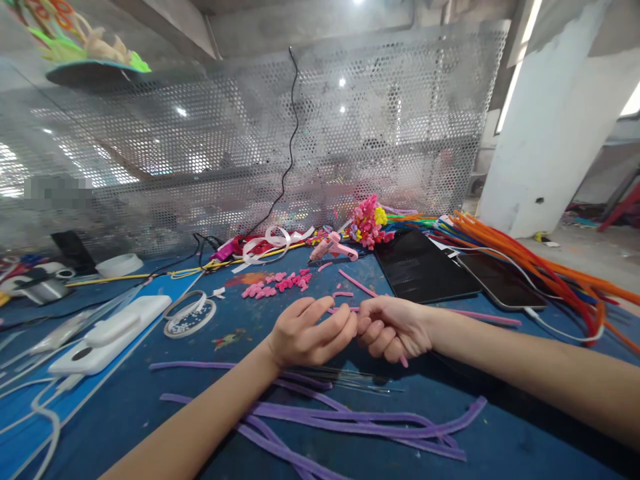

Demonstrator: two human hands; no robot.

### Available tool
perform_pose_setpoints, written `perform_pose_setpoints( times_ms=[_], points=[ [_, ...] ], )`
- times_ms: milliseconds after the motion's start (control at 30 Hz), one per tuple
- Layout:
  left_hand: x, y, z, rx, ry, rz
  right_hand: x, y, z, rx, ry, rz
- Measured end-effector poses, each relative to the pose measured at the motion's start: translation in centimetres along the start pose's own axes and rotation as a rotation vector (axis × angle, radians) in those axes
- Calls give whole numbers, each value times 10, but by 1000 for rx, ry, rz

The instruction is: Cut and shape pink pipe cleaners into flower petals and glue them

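My left hand [310, 331] and my right hand [391, 328] meet above the blue table [520, 440], fingertips touching. Both pinch a thin pink pipe cleaner [343, 309] between them; its end pokes out below the curled right fist. Several long purple pipe cleaners [350, 421] lie on the table just under my forearms, beside a few thin dark wires [345, 375]. Small bent pink pieces [277, 283] sit in a cluster farther back.
A pink glue gun [334, 248], a pink and yellow pipe-cleaner flower bunch [367, 223], a black tablet [425, 267] and a phone [495, 281] lie behind. Orange pipe cleaners [545, 273] fan out right. Tape rolls [190, 319] and a white power bank [107, 340] lie left. A perforated metal screen [250, 153] backs the table.
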State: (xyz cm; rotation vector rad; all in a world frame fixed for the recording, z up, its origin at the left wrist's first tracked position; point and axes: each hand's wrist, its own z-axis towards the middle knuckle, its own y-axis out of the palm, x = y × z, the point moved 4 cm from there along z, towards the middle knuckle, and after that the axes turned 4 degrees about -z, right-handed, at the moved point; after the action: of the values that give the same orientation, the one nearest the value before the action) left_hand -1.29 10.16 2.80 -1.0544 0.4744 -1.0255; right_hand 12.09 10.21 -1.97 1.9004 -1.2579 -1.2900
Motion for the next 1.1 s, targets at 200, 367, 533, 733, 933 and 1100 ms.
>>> perform_pose_setpoints(
  times_ms=[200,367,533,733,933,1100],
  points=[
    [-9,6,-1,-137,-19,175,-1,1,0,21,-29,12],
    [-11,6,-1,-108,-19,132,-2,1,0,18,-38,26],
    [-12,1,-1,13,-33,-38,-2,1,-1,16,-37,25],
    [-12,2,-1,19,-44,-94,-2,1,-3,28,-55,30],
    [2,3,-4,93,329,343,-2,1,-2,20,-57,31],
    [16,0,-6,329,581,633,-1,2,-1,34,-82,-3]
  ],
)
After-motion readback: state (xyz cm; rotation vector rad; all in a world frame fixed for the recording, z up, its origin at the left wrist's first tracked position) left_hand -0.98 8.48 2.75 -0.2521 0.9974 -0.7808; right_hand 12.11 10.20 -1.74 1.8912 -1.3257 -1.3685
